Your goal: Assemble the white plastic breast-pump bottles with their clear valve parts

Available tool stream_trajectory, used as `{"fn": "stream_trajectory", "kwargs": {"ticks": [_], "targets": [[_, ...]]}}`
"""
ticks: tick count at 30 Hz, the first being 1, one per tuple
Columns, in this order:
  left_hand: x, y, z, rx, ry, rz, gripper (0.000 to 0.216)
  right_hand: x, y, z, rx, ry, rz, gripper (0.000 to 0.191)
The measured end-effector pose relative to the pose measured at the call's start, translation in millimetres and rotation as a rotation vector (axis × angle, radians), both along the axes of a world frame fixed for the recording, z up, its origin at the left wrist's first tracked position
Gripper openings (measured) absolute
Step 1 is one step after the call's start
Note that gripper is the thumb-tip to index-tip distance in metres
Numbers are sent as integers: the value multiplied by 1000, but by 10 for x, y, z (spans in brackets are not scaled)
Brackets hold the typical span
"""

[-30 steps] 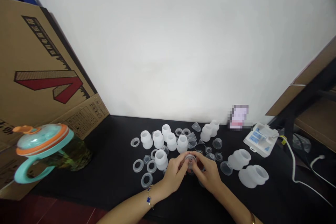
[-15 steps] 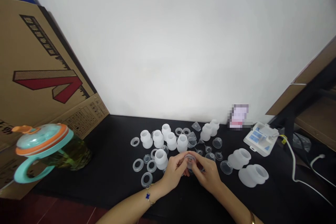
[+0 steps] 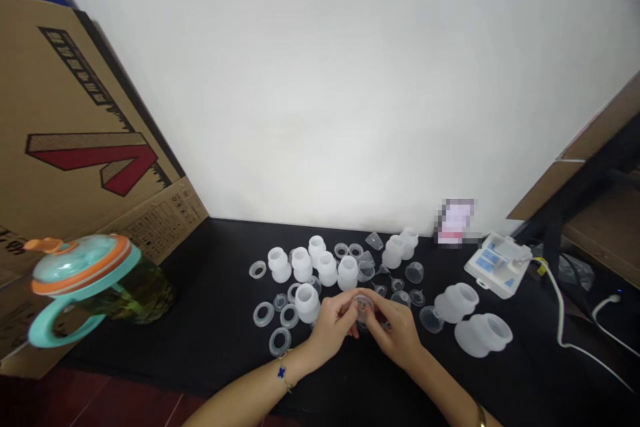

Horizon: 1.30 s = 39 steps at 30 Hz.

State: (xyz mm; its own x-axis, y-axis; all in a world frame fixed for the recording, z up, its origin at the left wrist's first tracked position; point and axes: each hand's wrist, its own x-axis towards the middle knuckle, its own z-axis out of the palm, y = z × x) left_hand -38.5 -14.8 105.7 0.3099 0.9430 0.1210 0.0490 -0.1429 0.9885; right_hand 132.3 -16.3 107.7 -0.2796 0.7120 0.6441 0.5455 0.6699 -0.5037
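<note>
My left hand and my right hand meet at the front of the black table. Between their thumbs and fingers they pinch one clear plastic ring; fingers hide part of it, and I cannot tell whether another part sits inside. Just left of my left hand stands a white bottle body with an open neck. Several similar bottle bodies stand behind. Loose translucent rings lie to the left. Clear funnel-shaped pieces and small clear caps are scattered behind and right of my hands.
A teal-lidded jug holding dark liquid stands left, beside a large cardboard box. Two white bottle bodies lie at the right. Behind them is a white plastic case with a white cable. A white wall rises behind.
Both hands stay in nearly the same place, still pinching the clear ring. The other parts on the table have not visibly moved.
</note>
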Motion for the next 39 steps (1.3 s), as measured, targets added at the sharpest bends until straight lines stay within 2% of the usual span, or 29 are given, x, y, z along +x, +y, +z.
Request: {"fn": "stream_trajectory", "kwargs": {"ticks": [17,26,33,39], "targets": [[-1,1,18,37,49,5,37,11,-1,5,16,-23,-2,31],[-14,-32,-43,25,-7,-14,40,8,-3,45,21,-17,5,30],[-4,-37,6,42,-31,-22,33,-5,-10,72,51,-11,44,31],[-4,-19,-21,24,-31,-7,32,-3,-2,37,74,4,45,29]]}}
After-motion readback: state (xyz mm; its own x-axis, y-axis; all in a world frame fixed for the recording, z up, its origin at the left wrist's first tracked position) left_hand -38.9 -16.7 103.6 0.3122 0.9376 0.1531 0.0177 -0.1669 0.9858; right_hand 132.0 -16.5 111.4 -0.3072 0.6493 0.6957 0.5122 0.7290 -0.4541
